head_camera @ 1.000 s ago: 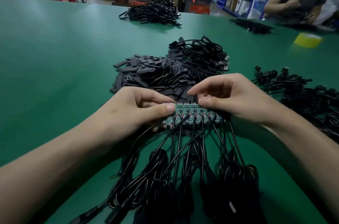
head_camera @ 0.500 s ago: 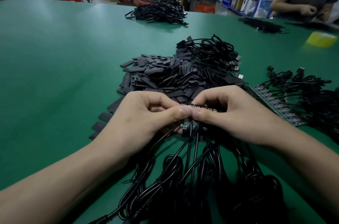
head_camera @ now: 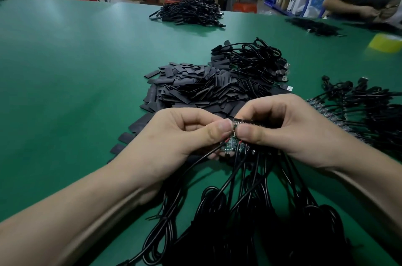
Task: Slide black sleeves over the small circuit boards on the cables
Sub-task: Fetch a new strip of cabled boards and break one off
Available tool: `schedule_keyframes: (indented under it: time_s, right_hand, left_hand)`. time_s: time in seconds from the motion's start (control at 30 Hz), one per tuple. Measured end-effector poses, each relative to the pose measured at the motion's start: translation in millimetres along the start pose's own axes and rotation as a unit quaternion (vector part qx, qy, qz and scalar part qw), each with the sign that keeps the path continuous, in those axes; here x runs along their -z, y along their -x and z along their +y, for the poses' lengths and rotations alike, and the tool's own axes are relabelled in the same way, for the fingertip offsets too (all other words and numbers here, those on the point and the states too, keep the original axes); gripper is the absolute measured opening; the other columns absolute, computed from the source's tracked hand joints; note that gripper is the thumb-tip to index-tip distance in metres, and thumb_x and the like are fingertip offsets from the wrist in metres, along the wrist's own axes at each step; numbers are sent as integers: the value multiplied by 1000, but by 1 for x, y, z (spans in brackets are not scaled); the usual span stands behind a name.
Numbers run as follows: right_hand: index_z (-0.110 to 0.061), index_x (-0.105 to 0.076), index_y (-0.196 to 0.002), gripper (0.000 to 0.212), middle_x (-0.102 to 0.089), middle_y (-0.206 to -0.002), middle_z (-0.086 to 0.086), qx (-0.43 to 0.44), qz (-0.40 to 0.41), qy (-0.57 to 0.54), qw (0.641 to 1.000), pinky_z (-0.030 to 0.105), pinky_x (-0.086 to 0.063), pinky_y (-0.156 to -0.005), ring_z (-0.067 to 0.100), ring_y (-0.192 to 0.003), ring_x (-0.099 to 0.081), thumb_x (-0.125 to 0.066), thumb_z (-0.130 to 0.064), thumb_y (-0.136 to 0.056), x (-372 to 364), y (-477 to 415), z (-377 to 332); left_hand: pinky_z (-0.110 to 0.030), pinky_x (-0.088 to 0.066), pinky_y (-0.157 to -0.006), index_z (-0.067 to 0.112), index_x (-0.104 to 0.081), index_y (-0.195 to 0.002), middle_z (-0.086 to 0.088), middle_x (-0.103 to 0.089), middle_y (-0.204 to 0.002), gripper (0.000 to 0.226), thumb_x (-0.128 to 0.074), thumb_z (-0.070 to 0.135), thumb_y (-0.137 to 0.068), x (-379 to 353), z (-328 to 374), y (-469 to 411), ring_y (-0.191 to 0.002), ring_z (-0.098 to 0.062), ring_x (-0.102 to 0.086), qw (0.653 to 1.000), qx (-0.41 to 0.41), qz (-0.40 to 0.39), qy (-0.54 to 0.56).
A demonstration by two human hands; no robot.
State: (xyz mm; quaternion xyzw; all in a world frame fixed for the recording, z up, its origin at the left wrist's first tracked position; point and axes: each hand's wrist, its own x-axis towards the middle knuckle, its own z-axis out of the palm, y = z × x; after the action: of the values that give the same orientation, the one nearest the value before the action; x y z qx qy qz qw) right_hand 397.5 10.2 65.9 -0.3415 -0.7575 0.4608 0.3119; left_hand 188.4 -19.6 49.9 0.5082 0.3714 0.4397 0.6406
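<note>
1. Evidently both thumbs meet over the strip of circuit boards (head_camera: 233,146) — left hand (head_camera: 180,135) and right hand (head_camera: 289,130) curled, pinching it from either side, likely to snap one board free for sleeving.
2. Its cables (head_camera: 237,180) trail toward the person, out of the way.
3. The pile of black sleeves (head_camera: 195,89) lies just beyond the knuckles; open green table (head_camera: 76,69) spreads left.

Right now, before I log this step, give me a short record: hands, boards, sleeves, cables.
left hand: pinches the board strip, thumb on top
right hand: pinches the same strip, thumb tip next to the left thumb
board strip: held between both hands, mostly hidden by fingers
sleeves: loose pile just behind the hands
cables: run from the strip down to coils on the table
</note>
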Motion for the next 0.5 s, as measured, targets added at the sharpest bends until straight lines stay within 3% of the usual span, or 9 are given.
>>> schedule_keyframes:
  time_s: [0.07,0.17,0.3,0.4,0.5]
  right_hand:
    - [-18,-76,-83,15,-75,-82,7,6,-8,-18,1000,21,-52,-72,12,-76,-66,-74,-33,-81,0,0,0]
    - [-22,-77,-83,12,-72,-77,0,-11,-32,-21,999,16,-49,-68,7,-71,-63,-73,-33,-81,5,0,-2]
    - [-26,-76,-85,18,-72,-76,-11,-84,-76,122,986,18,-48,-66,0,-68,-62,-72,-44,-85,9,3,-1]
    - [-36,-75,-101,28,-72,-98,-19,-18,24,248,968,19,-50,-85,-4,-94,-68,-68,-58,-86,-5,3,-4]
    - [-37,-71,-98,27,-71,-97,-22,40,85,212,973,15,-47,-83,-3,-95,-66,-62,-58,-85,-27,1,-12]
  left_hand:
    - [-15,-52,-56,17,-79,-74,-3,-72,-67,15,-77,30,-66,-1,0,0,-54,-8,-63,1000,-1,-15,23]
    - [-18,-54,-58,15,-79,-77,-6,-73,-70,18,-79,30,-66,1,1,-2,-57,-11,-65,999,-12,-10,36]
    - [-23,-57,-63,18,-78,-76,-5,-73,-74,20,-80,35,-65,12,8,-6,-62,-12,-67,995,-66,74,3]
    - [-15,-50,-57,21,-76,-72,8,-68,-66,14,-78,35,-71,14,13,-6,-57,-4,-59,986,-131,102,-31]
    - [-14,-49,-55,20,-75,-72,5,-69,-65,9,-80,28,-73,10,12,-4,-57,-5,-61,978,-178,91,-54]
